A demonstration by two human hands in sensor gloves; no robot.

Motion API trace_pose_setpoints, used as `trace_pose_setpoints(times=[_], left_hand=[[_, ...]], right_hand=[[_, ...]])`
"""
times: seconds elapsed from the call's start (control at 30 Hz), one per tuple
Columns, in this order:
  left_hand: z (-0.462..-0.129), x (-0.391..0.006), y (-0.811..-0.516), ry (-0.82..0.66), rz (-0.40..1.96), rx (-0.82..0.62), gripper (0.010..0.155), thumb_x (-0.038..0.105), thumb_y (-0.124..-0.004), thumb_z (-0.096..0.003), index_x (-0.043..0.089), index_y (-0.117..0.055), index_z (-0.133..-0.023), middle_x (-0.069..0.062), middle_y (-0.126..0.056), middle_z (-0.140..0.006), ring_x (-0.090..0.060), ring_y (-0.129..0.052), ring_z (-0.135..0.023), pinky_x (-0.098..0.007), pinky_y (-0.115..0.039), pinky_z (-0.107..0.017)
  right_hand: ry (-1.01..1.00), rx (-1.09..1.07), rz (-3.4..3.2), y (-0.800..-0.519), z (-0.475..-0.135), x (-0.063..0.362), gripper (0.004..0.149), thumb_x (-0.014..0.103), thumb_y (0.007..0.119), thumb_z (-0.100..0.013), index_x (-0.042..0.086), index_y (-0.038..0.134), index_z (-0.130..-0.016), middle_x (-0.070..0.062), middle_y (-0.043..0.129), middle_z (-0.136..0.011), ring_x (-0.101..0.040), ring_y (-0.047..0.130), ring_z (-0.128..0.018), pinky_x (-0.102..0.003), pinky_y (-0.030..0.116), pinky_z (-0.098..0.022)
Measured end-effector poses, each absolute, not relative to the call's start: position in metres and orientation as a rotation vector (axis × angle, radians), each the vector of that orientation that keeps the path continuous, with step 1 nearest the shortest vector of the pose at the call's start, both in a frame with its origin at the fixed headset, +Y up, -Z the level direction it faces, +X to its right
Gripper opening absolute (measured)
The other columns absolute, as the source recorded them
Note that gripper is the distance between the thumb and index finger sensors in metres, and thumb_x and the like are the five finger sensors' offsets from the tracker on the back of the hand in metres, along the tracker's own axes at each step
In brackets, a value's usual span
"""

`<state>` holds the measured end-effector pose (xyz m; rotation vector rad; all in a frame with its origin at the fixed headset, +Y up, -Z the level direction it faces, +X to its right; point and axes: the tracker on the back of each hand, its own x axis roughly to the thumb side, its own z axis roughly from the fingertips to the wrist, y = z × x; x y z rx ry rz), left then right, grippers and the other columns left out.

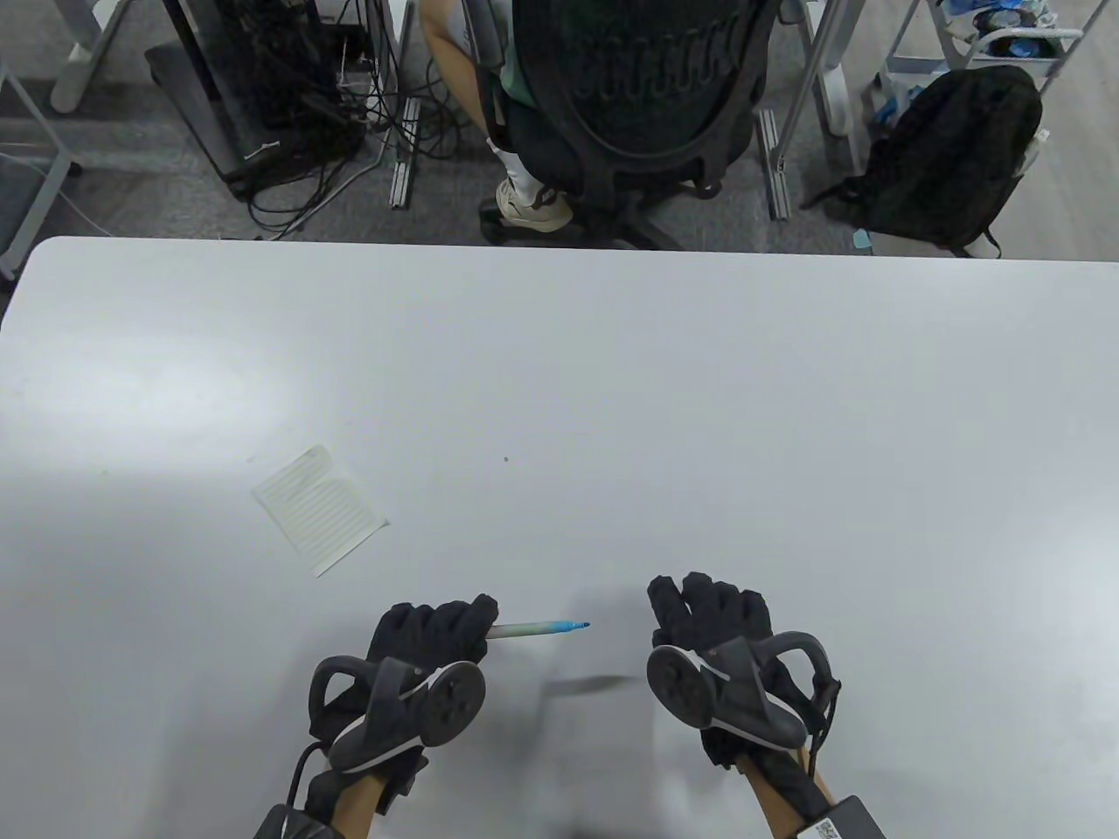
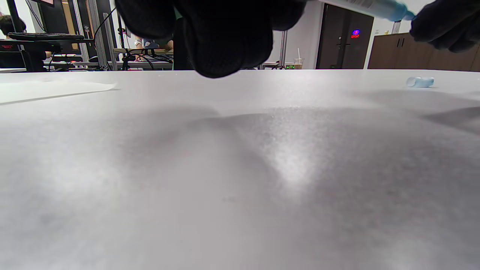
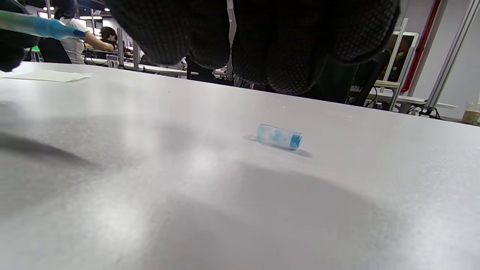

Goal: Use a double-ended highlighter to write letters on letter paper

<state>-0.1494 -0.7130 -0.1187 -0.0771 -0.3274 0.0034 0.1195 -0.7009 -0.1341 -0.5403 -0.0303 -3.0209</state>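
My left hand (image 1: 437, 625) grips a double-ended highlighter (image 1: 538, 627) near the table's front edge. Its uncapped blue tip points right, raised above the table, toward my right hand (image 1: 708, 612). The right hand hovers with loosely curled fingers (image 3: 281, 37) and holds nothing. A clear blue cap (image 3: 279, 137) lies on its side on the table just below and beyond those fingers. It also shows as the small blue cap (image 2: 420, 81) in the left wrist view, but not in the table view. The lined letter paper (image 1: 319, 509) lies flat, left of and beyond the left hand.
The white table (image 1: 699, 393) stretches wide beyond both hands. Past its far edge a person sits in a black office chair (image 1: 647, 79). A black backpack (image 1: 953, 157) and tangled cables (image 1: 297, 114) lie on the floor.
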Motion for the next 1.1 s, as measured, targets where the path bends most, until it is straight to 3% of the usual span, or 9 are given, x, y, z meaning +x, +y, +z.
trace_pose_setpoints(times=[0.27, 0.43, 0.73, 1.1], left_hand=[[-0.114, -0.146, -0.709, -0.317, -0.004, -0.056, 0.052, 0.04, -0.051, -0.0602, 0.033, -0.05, -0.112, 0.008, -0.074, -0.106, -0.014, -0.087, -0.09, -0.052, -0.065, -0.082], [-0.113, -0.135, -0.708, -0.331, -0.025, -0.052, 0.053, 0.041, -0.052, -0.0598, 0.029, -0.054, -0.111, 0.007, -0.083, -0.098, -0.011, -0.093, -0.081, -0.049, -0.07, -0.079], [-0.114, -0.107, -0.707, -0.373, 0.001, -0.071, 0.055, 0.042, -0.052, -0.0613, 0.021, -0.057, -0.111, 0.005, -0.091, -0.087, -0.009, -0.098, -0.067, -0.045, -0.076, -0.074], [-0.104, -0.081, -0.702, -0.458, 0.037, -0.085, 0.056, 0.044, -0.053, -0.0626, 0.015, -0.062, -0.109, 0.006, -0.097, -0.076, -0.008, -0.101, -0.055, -0.043, -0.081, -0.069]], right_hand=[[-0.033, -0.562, -3.037, -0.703, -0.132, 0.12, 0.059, 0.038, 0.068, -0.056, 0.012, 0.062, -0.109, -0.03, 0.073, -0.102, -0.051, 0.08, -0.085, -0.068, 0.064, -0.063], [-0.013, -0.585, -3.055, -0.701, -0.129, 0.116, 0.064, 0.041, 0.067, -0.056, 0.012, 0.054, -0.112, -0.03, 0.073, -0.102, -0.051, 0.08, -0.084, -0.069, 0.065, -0.062], [0.022, -0.638, -3.079, -0.698, -0.123, 0.107, 0.072, 0.043, 0.066, -0.056, 0.012, 0.039, -0.115, -0.029, 0.08, -0.095, -0.044, 0.091, -0.073, -0.065, 0.074, -0.057], [0.085, -0.735, -3.004, -0.701, -0.112, 0.088, 0.077, 0.043, 0.072, -0.053, 0.012, 0.032, -0.112, -0.023, 0.09, -0.084, -0.033, 0.099, -0.06, -0.056, 0.082, -0.05]])
